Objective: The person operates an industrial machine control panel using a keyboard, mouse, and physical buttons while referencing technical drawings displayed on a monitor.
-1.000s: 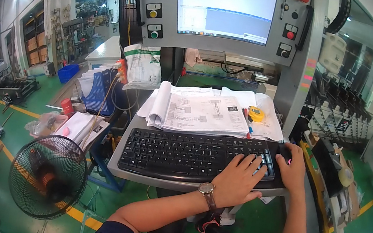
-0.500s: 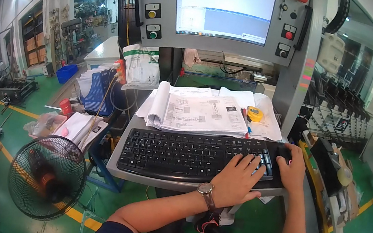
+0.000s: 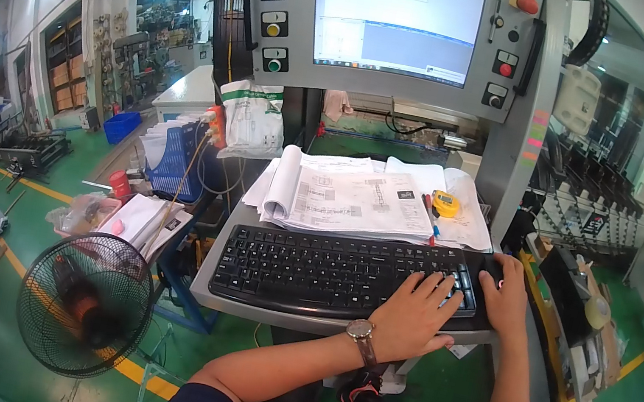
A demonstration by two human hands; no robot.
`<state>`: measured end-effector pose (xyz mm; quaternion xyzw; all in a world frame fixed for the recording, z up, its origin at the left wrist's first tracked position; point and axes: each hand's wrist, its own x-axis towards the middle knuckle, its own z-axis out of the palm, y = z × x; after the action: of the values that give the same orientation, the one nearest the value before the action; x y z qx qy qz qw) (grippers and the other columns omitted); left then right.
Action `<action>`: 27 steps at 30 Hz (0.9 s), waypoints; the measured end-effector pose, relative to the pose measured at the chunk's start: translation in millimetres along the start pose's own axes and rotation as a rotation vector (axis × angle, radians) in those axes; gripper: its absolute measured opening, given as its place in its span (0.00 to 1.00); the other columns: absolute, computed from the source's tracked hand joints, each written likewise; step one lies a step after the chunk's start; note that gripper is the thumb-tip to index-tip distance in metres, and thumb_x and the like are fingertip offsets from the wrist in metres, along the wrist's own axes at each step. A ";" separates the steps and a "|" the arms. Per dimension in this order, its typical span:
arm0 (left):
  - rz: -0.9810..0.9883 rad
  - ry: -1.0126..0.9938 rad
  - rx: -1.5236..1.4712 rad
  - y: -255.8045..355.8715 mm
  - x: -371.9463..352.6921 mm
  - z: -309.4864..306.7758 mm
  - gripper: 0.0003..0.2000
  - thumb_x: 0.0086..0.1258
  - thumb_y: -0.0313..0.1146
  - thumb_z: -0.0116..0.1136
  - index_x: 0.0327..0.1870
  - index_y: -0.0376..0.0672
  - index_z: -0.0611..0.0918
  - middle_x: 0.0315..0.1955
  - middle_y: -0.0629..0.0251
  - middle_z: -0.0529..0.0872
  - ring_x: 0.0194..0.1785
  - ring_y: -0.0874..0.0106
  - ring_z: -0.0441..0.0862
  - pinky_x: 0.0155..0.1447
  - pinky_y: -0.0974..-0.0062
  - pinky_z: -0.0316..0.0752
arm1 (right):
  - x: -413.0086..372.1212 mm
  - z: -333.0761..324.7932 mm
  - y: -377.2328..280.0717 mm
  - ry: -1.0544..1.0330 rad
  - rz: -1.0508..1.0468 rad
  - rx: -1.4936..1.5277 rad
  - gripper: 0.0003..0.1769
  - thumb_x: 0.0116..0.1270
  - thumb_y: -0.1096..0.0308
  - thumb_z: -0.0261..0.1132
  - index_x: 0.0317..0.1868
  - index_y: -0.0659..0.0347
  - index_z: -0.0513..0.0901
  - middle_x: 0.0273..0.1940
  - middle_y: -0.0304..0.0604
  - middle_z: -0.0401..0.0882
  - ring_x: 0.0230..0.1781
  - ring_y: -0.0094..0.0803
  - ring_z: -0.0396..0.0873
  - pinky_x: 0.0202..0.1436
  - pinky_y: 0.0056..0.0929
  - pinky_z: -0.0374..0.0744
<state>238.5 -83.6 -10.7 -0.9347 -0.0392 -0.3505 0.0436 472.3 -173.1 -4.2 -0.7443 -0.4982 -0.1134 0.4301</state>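
My left hand [image 3: 411, 318], with a wristwatch [image 3: 361, 333] above it, reaches across to the right end of a black keyboard [image 3: 297, 267]. Its fingers are spread over the number pad, the thumb sticking out past the front edge. Beside it, my right hand [image 3: 507, 303] is curled over a dark computer mouse [image 3: 489, 267], which is mostly hidden under the palm. Behind the keyboard lie printed drawings [image 3: 348, 201], with a rolled sheet at their left. A yellow tape measure [image 3: 446, 205] and pens [image 3: 432, 218] rest on the papers.
A control panel with a lit screen [image 3: 399, 8] and push buttons stands above the shelf. At lower left is a black fan [image 3: 87, 304]. A white bag [image 3: 252, 122] hangs near a blue basket [image 3: 180, 163]. On the right are a yellow-edged rail and a tape roll [image 3: 596, 313].
The view has shifted slightly, so the scene sits a little further right and lower. My left fingers have moved slightly over the number pad; my right hand stays on the mouse.
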 end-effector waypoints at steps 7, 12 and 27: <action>0.000 0.002 -0.002 -0.9 -0.3 1.8 0.36 0.73 0.56 0.71 0.73 0.36 0.79 0.72 0.45 0.79 0.76 0.49 0.74 0.79 0.50 0.69 | 0.5 -0.7 -2.1 -0.017 0.007 0.017 0.24 0.77 0.63 0.70 0.69 0.60 0.80 0.71 0.55 0.78 0.68 0.57 0.83 0.69 0.47 0.81; -0.007 -0.006 0.001 -0.7 -0.7 2.9 0.37 0.73 0.56 0.72 0.73 0.37 0.79 0.72 0.45 0.79 0.76 0.49 0.74 0.79 0.50 0.69 | 0.3 -1.9 -4.0 -0.033 0.017 0.026 0.25 0.77 0.63 0.70 0.70 0.60 0.80 0.71 0.54 0.78 0.68 0.55 0.83 0.67 0.46 0.82; -0.002 0.009 -0.002 -1.1 -1.3 3.8 0.37 0.72 0.57 0.72 0.72 0.36 0.79 0.72 0.45 0.79 0.76 0.49 0.74 0.78 0.50 0.70 | -0.2 -1.5 -6.5 -0.032 -0.006 0.026 0.26 0.78 0.60 0.70 0.71 0.60 0.79 0.70 0.54 0.79 0.68 0.57 0.83 0.69 0.47 0.81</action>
<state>239.9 -82.2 -14.4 -0.9332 -0.0394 -0.3546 0.0427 467.2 -173.5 0.0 -0.7389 -0.5084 -0.0963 0.4316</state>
